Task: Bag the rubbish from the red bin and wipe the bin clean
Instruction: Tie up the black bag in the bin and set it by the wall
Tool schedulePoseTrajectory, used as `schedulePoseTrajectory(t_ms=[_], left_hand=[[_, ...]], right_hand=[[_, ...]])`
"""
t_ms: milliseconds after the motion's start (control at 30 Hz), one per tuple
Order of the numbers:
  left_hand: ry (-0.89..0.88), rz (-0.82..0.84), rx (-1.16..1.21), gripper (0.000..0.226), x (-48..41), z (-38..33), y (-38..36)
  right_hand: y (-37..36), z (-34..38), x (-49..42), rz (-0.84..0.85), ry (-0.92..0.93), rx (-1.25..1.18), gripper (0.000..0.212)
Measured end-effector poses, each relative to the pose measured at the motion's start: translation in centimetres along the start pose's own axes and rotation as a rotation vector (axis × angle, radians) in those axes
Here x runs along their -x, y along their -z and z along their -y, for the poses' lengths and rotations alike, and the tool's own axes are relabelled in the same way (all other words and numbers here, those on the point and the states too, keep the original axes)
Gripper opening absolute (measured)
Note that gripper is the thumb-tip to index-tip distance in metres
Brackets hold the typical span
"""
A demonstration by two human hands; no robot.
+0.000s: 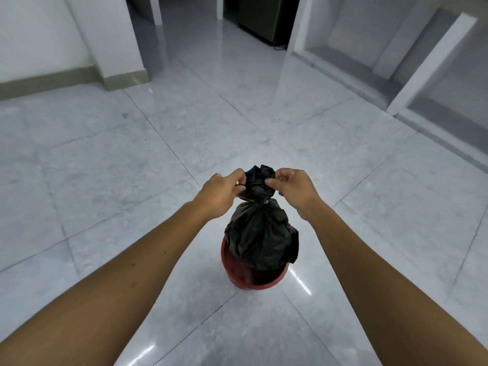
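A small round red bin [253, 282] stands on the tiled floor below my hands. A full black rubbish bag [260, 239] rises out of it, its lower part still inside the rim. The bag's neck is gathered and twisted into a bunch at the top. My left hand [220, 192] pinches the left side of that bunch. My right hand [293, 187] pinches its right side, with a thin strip of the black plastic stretched between both hands.
Glossy grey marble tiles [105, 159] spread in every direction around the bin. A white wall with a skirting board [52, 80] lies far left. White pillars, open doorways and a dark appliance [264, 19] stand at the back.
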State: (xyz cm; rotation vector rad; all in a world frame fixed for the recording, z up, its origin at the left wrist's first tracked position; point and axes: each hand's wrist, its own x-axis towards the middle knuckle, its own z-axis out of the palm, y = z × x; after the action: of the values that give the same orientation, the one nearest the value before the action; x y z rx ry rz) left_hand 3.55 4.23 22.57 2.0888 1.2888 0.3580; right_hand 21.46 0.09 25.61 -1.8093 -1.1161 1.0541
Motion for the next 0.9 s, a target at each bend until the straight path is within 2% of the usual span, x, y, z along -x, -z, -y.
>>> schedulePoseTrajectory(t_ms=[133, 233, 300, 400, 533, 700, 767, 900], left_hand=[[0.053, -0.111, 0.13, 0.018, 3.5, -8.4, 11.7], [0.103, -0.267, 0.324, 0.023, 6.4, -14.4, 21.4], [0.119, -0.348, 0.417, 0.026, 7.7, -17.0, 27.7], [0.107, -0.372, 0.428, 0.025, 8.5, -18.8, 35.7], [0.083, -0.467, 0.349, 0.022, 9.1, -18.4, 45.7], [0.084, -0.627, 0.188, 0.018, 9.2, -14.6, 55.4], [0.097, -0.649, 0.153, 0.025, 8.5, -12.4, 59.0], [0.183, -0.687, 0.051, 0.055, 6.5, -7.1, 64.6]], right_hand=[[3.3, 14.3, 3.1, 0.047, 0.065, -0.083, 0.028], [5.3, 26.2, 5.5, 0.117, 0.144, -0.013, 0.019], [5.9, 33.5, 6.8, 0.151, 0.215, 0.03, 0.021], [5.1, 42.0, 7.3, 0.201, 0.311, 0.076, 0.023], [1.5, 51.6, 6.7, 0.274, 0.38, 0.094, 0.005], [-5.2, 60.2, 5.3, 0.226, 0.486, 0.245, 0.026], [-8.0, 62.6, 4.1, 0.199, 0.526, 0.282, 0.028], [-14.4, 65.8, 0.3, 0.216, 0.56, 0.197, 0.022]])
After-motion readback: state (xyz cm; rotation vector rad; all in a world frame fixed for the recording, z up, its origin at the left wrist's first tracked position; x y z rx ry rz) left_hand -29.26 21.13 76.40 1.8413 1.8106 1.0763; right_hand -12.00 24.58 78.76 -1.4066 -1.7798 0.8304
